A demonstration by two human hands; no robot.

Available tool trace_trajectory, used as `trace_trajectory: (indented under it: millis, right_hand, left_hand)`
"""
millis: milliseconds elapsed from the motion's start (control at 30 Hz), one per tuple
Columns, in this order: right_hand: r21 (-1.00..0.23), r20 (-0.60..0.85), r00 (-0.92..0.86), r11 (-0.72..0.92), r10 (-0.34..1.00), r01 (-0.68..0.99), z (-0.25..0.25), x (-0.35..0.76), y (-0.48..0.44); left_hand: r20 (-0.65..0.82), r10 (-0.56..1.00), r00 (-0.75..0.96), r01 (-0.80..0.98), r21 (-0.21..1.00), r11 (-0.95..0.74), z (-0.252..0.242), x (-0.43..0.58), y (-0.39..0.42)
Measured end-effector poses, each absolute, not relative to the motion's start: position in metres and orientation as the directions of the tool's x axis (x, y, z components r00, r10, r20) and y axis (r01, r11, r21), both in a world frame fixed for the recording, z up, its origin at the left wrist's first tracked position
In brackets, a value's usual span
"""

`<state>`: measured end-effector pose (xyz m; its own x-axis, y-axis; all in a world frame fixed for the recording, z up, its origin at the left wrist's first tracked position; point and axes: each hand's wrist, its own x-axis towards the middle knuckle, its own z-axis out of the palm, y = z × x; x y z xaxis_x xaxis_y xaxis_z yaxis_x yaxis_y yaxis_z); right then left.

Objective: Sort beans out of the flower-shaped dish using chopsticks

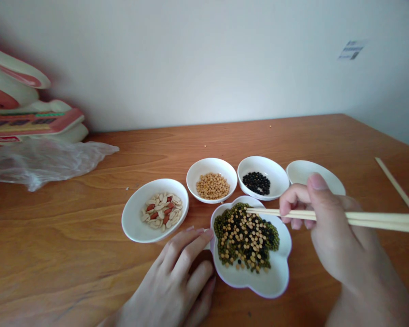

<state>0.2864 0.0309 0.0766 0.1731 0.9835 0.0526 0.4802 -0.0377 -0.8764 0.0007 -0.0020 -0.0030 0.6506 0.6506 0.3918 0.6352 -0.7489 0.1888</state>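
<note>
clasping 2 chopsticks (378, 218) in the right hand (334, 236), with tips at the beans (245, 240) of 1 flower-shaped dish (276, 272), well short of the back edge of the tabletop (71, 263). touching that dish's left side with the left hand (177, 268), presumably to steady it, though unable to tell whether clenched. counting 4 round bowls (272, 172) beyond and left, presumably for easy reach, plus 1 stick (395, 183) near the right edge.

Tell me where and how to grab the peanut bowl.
I'd pinch the peanut bowl by its left rim, thumb inside, coming from the left. The bowl sits upright with its rim rising above the peanuts, and that side probably gives the easiest access, facing away from the left hand and the scalloped dish.
</note>
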Motion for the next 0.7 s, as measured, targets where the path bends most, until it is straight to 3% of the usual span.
trace_trajectory:
  millis: [700]
  right_hand:
    - [-0.862,0.017,0.113,-0.042,0.993,0.505,0.0712,0.2907,0.0326]
  left_hand:
    - [0.388,0.656,0.648,0.639,0.193,-0.745,-0.0036,-0.0001,-0.0021]
